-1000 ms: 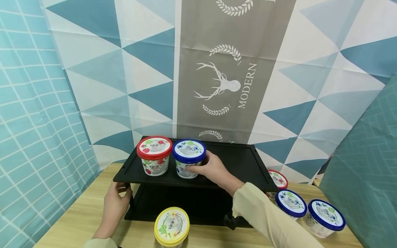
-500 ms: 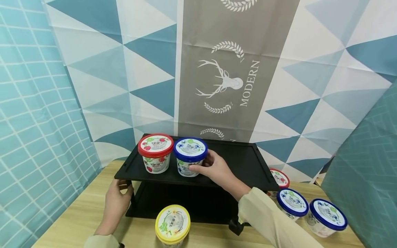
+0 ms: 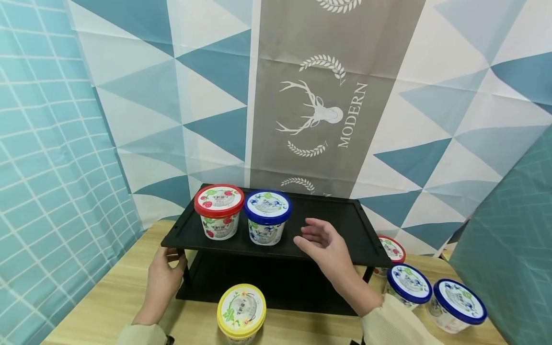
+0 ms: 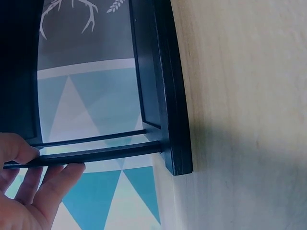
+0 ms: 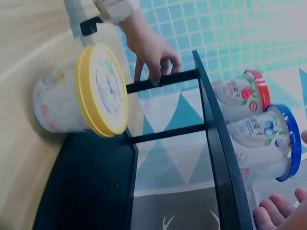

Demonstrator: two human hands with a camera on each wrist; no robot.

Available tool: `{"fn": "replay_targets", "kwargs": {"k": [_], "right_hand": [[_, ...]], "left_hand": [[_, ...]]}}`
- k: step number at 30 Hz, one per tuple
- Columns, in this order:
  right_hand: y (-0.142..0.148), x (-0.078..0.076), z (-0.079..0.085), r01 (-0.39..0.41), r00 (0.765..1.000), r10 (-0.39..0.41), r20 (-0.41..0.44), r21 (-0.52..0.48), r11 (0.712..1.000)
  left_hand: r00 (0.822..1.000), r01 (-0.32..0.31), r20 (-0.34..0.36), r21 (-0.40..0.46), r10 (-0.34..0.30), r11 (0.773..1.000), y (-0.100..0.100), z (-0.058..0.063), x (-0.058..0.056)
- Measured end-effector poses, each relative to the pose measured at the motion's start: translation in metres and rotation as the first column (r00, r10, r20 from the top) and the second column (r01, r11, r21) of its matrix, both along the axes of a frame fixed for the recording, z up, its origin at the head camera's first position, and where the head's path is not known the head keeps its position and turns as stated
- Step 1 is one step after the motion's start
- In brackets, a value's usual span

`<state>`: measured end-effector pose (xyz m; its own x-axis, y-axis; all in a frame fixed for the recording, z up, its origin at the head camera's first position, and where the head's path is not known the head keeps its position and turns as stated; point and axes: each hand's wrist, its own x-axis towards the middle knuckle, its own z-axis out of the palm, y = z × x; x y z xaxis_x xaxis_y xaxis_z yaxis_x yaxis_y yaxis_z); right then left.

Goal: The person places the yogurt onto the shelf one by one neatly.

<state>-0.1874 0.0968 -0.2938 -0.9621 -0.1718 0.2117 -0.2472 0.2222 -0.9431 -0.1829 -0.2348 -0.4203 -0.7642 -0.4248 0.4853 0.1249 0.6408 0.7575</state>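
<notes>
A black two-tier shelf (image 3: 332,211) stands on the wooden table. My left hand (image 3: 164,280) grips its front left leg; in the left wrist view thumb and fingers (image 4: 60,184) pinch that black leg (image 4: 105,153). On the upper tier, at the left, a red-lidded tub (image 3: 219,213) and a blue-lidded tub (image 3: 267,215) stand upright side by side. To the right of the blue-lidded tub my right hand (image 3: 327,247) hovers over the upper tier, fingers loosely bent and holding nothing, with a gap between it and the tub.
A yellow-lidded tub (image 3: 241,311) stands on the table (image 3: 302,328) before the shelf's lower tier. Beyond the shelf's right end are a red-lidded tub (image 3: 392,250), partly hidden, and two blue-lidded tubs, one nearer (image 3: 408,282) and one farther right (image 3: 459,302). Patterned cloth (image 3: 215,96) hangs behind.
My right hand has let go of the blue-lidded tub and drawn away to the right. The tub stays beside the red-lidded one. My left hand keeps its grip on the leg.
</notes>
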Motion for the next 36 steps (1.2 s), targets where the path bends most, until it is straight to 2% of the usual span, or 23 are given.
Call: {"fn": "replay_targets", "kwargs": {"k": [4, 9, 13, 17, 22, 29, 36], "right_hand": [[0.009, 0.014, -0.002, -0.006, 1.0, 0.006, 0.003, -0.045, 0.999], [0.017, 0.03, -0.009, 0.003, 0.998, 0.003, 0.069, -0.094, 0.996], [0.019, 0.04, -0.019, 0.007, 0.994, 0.007, 0.11, -0.125, 0.992], [0.017, 0.048, -0.034, -0.001, 0.993, 0.017, 0.114, -0.139, 0.99], [0.013, 0.053, -0.062, -0.043, 0.994, 0.053, 0.094, -0.111, 0.993], [0.001, 0.051, -0.099, -0.128, 0.976, 0.136, 0.171, -0.056, 0.99], [-0.014, 0.051, -0.124, -0.166, 0.954, 0.175, 0.242, -0.055, 0.985]], "left_hand": [[1.0, -0.008, 0.004, -0.001, 0.008, 1.0, 0.0, 0.0, -0.001], [1.0, -0.011, -0.003, 0.0, 0.011, 1.0, 0.0, 0.0, -0.001], [1.0, -0.012, -0.011, 0.008, 0.012, 1.0, 0.0, 0.0, -0.001], [1.0, -0.023, -0.013, 0.006, 0.023, 1.0, 0.0, 0.0, -0.001], [1.0, -0.01, -0.018, 0.002, 0.01, 1.0, 0.0, -0.001, -0.002], [1.0, -0.008, -0.001, 0.013, 0.008, 1.0, -0.001, -0.002, -0.001], [1.0, 0.0, 0.009, 0.029, -0.001, 1.0, -0.001, -0.002, -0.001]]}}
